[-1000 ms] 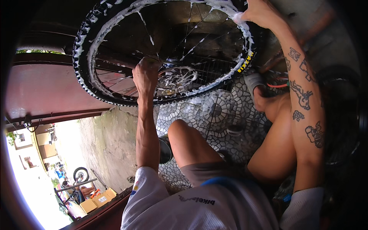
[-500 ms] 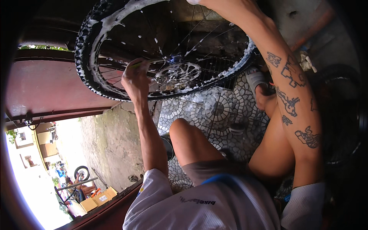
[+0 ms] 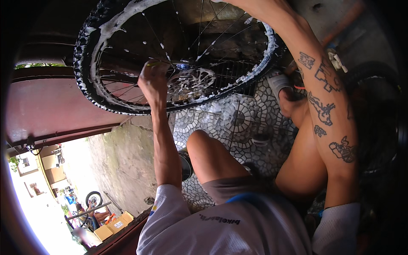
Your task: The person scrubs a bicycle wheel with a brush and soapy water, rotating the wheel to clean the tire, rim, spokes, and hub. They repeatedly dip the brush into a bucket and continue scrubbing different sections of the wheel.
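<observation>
Shirt (image 3: 221, 233), one, pale knit, nearest, well below the wheel (image 3: 95, 55); shorts (image 3: 229, 189), brown-grey cloth, between shirt and wheel. Wheel: one, bicycle type, at the top of the view and cut by its edge, tilted; black rubber tyre (image 3: 80, 63) with blocky knobs, thin wire spokes (image 3: 154, 29), blue hub (image 3: 182, 67), openwork metal disc (image 3: 206, 78) beside the hub. Left hand (image 3: 154, 80), fingers curled, just left of the wheel's hub; what it closes on is hidden, a yellow-green sliver showing at its top. Right hand (image 3: 231, 2), at the wheel's top side, mostly out of view; grip cannot be told. Condition: lathering appears well along; white foam lies thick and smeared on rim and tyre sidewall, clotted on the disc, in beads only on the spokes; suds not yet off, and some spoke lengths look bare. Floor (image 3: 191, 121), below the wheel: mosaic of rounded pale and grey stones, wet with suds. Slipper (image 3: 279, 83), grey, worn, right of the wheel. Grate (image 3: 246, 87), dark bars, behind the wheel. Panel (image 3: 51, 97), flat, dull red, left of the wheel. Wall (image 3: 123, 148), rough, stained, below left of the wheel. Farthest, beyond that wall: cardboard box (image 3: 114, 225), tan; another bicycle wheel (image 3: 94, 199), black-tyred.
</observation>
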`<state>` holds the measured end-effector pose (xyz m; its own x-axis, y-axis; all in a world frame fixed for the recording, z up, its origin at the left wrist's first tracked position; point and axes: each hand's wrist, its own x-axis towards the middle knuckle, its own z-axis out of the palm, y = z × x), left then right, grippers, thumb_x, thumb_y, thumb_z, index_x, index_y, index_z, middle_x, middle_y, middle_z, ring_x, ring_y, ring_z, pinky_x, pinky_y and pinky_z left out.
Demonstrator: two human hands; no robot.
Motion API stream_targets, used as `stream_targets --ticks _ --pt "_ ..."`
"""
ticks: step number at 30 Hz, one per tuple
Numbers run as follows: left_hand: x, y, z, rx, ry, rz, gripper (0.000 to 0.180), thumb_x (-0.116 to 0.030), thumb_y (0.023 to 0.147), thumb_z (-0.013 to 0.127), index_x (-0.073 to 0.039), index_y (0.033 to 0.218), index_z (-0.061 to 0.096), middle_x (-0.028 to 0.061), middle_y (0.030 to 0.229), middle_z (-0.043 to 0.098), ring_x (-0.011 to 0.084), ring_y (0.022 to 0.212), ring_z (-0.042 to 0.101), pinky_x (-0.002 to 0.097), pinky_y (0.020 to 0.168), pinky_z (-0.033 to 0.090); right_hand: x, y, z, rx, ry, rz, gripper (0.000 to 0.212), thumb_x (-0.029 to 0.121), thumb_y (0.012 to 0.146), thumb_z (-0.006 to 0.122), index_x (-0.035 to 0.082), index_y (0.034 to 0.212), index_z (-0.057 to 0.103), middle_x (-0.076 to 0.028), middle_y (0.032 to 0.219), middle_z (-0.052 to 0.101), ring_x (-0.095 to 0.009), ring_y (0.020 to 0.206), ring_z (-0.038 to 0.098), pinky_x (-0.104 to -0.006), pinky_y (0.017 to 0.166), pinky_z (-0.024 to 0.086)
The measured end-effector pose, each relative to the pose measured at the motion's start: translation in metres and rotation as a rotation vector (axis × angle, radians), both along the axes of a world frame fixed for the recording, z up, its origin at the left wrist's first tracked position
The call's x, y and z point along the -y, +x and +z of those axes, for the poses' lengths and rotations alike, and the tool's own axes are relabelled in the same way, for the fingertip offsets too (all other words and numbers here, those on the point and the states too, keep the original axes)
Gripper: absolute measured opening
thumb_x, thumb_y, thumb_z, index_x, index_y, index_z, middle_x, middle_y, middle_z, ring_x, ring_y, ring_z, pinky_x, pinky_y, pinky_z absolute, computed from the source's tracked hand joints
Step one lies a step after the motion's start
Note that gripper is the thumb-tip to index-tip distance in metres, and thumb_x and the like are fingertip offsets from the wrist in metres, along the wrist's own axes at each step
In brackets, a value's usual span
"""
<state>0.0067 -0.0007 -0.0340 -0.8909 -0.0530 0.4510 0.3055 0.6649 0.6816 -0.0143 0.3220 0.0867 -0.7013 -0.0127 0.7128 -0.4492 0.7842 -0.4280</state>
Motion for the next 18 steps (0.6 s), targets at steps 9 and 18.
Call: stream_targets --ticks 9,18 --pt "-0.002 -0.003 0.007 0.078 -0.047 0.018 0.018 -0.010 0.084 0.077 -0.002 0.100 0.077 0.0125 0.084 0.077 0.0156 0.075 0.071 0.0317 0.071 0.054 -0.007 -0.004 0.003 0.032 -0.016 0.070 0.055 0.018 0.080 0.083 0.000 0.125 0.056 -0.024 0.113 0.065 -0.036 0.106 0.066 -0.0457 0.093 0.054" --pt "0.006 -0.002 0.000 -0.065 -0.088 0.196 0.015 -0.011 0.084 0.076 -0.003 0.097 0.077 0.0149 0.081 0.076 0.0214 0.070 0.073 0.0337 0.067 0.055 -0.030 0.002 -0.001 0.320 0.041 -0.166 0.079 0.019 0.072 0.085 -0.006 0.138 0.050 -0.031 0.126 0.064 -0.042 0.122 0.062 -0.0436 0.104 0.051"
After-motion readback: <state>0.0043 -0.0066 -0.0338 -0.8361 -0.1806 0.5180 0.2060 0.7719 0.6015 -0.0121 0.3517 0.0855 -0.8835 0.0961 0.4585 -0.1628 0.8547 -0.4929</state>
